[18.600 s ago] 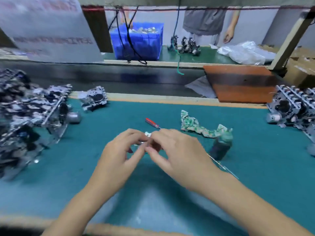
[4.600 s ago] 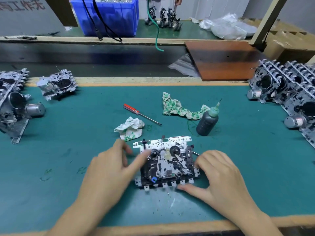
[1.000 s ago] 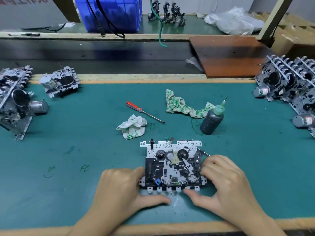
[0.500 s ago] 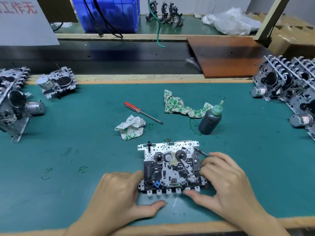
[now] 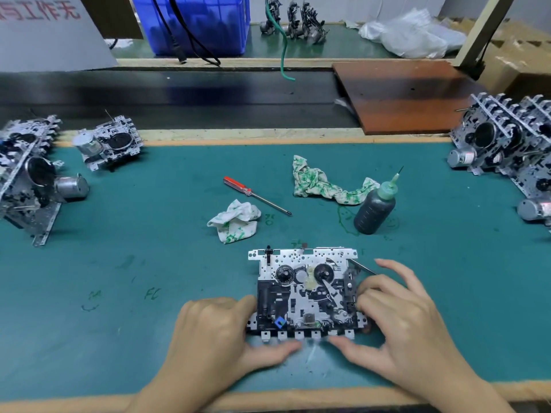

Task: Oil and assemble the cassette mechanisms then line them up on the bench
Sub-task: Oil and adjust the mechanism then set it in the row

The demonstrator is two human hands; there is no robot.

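Cassette mechanism (image 5: 305,292) flat on the green mat (image 5: 149,263), near edge, between your two hands.

Your left hand (image 5: 214,338) grips its left side, thumb along the front tabs; your right hand (image 5: 399,320) grips the right side, fingers curled over the edge, thumb under the front. Beyond it: one oil bottle (image 5: 375,208), one red screwdriver (image 5: 255,199), two rags (image 5: 235,220) (image 5: 323,184). One loose mechanism (image 5: 108,143) far left, a stack (image 5: 26,174) beside it, another stack (image 5: 512,144) far right; counts unclear.

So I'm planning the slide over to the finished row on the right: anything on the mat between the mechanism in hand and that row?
Nothing visible lies on that stretch. Bare green mat runs from the cassette mechanism to the row of mechanisms; the oil bottle stands farther back.
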